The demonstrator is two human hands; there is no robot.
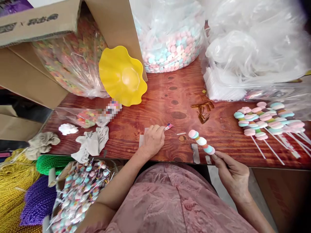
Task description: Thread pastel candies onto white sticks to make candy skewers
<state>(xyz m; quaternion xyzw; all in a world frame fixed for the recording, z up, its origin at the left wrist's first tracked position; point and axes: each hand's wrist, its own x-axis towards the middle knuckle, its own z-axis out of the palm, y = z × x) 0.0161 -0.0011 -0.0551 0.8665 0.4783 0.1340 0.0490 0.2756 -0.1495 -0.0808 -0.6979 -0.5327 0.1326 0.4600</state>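
Note:
My right hand (229, 171) grips the stick end of a candy skewer (201, 141) threaded with pink, white and blue discs, held tilted over the front edge of the wooden table (150, 97). On the table to the left rests my left hand (153, 139), fingers pinched on a small pink-and-white piece (168, 126) over a pale paper slip. A short white stick (181, 133) lies between my two hands.
Several finished candy skewers (264, 121) lie at the right. Behind stand a yellow wavy bowl (122, 76), bags of pastel candies (170, 48), a cardboard box (36, 38) and a bag of white sticks (223, 87). Wrapped skewers (80, 191) fill a container at lower left, beside cloths (92, 144).

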